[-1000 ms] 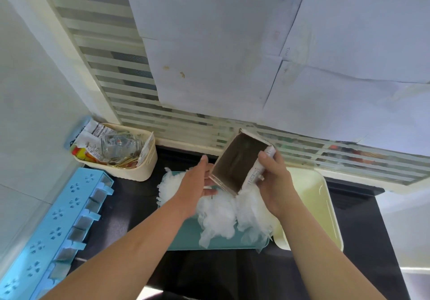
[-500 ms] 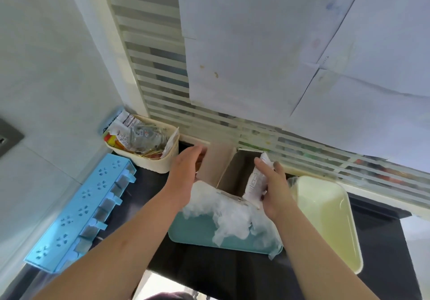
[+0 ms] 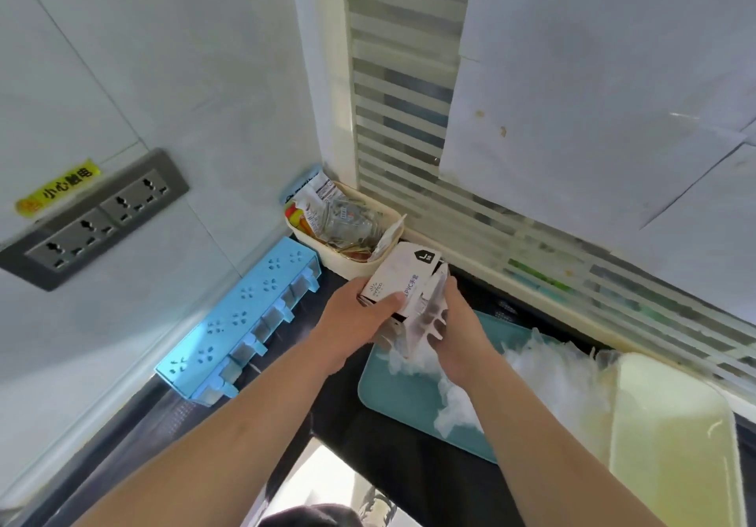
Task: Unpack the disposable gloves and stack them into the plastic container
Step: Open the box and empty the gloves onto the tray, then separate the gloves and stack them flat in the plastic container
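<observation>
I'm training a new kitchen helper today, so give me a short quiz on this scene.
1. True or false: the left hand and the right hand both hold the glove box.
2. The loose gloves are piled in: A) the cream basket, B) the teal container, C) the blue rack.
3. Fill in: the size letter printed on the box is ___.
Key: 1 true; 2 B; 3 L.
</observation>
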`<state>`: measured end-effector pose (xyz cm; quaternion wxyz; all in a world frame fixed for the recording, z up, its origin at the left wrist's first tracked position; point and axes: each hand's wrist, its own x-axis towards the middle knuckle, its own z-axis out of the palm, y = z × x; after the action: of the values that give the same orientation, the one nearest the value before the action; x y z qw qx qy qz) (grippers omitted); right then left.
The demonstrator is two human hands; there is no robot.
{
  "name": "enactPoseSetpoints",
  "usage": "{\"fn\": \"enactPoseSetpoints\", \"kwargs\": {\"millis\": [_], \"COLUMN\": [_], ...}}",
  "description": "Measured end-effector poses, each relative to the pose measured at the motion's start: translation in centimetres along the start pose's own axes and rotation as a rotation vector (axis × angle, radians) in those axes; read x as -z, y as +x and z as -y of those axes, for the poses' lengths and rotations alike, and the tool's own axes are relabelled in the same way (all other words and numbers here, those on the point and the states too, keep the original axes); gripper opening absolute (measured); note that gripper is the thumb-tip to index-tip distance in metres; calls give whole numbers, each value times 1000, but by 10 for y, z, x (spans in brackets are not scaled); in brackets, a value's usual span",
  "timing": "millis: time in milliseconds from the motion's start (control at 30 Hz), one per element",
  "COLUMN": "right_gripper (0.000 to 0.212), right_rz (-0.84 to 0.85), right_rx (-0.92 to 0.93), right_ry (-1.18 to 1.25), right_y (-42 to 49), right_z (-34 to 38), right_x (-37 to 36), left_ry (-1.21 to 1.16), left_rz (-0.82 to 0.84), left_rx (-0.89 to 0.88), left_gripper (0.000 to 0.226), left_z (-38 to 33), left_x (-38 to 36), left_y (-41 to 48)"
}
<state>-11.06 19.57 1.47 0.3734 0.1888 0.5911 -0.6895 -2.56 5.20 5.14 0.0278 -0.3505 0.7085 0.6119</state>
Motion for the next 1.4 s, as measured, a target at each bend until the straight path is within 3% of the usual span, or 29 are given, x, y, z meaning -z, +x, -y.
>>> {"fn": "enactPoseSetpoints", "kwargs": {"millis": [67,200,333,467,533,600,700,767,867,933,1000,1067,1233,1400], "right_gripper": [76,26,21,16,17,19,17,15,13,11,25,39,61,68], "right_rz": [25,-26,-85,-57,-52,-75,-116,-143,-277,-450,-622,-679,-456,-285], "right_rx": [-23,-7,126,95,93,111,161,195,304,397,447,431,156,-63], "right_ry": [-99,-270,-424,-478,-494,-483,-442,-413,-449,-547,-631,-700,-662,-466], "right_y": [-2,-2,-1,-7,-11,-14,-21,-29,-40,-47,-55,-63,-57,-44], "right_z": [-3,-8,-22,-26,-25,-24,-18,-13,-6,-6,-9,-13,-31,-38], "right_x": [-14,-31,-40,-37,-27,-9,17,38,76,106,138,162,198,202], "left_ry": [50,12,143,212,407,587,697,674,618,578,615,727,963,962], "left_rz": [-96,-266,-406,-310,-345,-445,-461,-390,-122,98,278,423,687,598], "left_rx": [27,116,176,289,304,205,-112,-341,-595,-616,-602,-565,-412,-310], "left_gripper": [41,34,50,66,74,77,66,55,38,30,33,40,68,61], "left_z": [10,37,67,90,96,91,69,55,42,42,46,57,78,82], "left_x": [14,34,40,33,30,22,-1,-29,-82,-113,-143,-168,-214,-210], "left_y": [5,9,17,28,32,31,25,18,4,-7,-17,-21,-22,-17]}}
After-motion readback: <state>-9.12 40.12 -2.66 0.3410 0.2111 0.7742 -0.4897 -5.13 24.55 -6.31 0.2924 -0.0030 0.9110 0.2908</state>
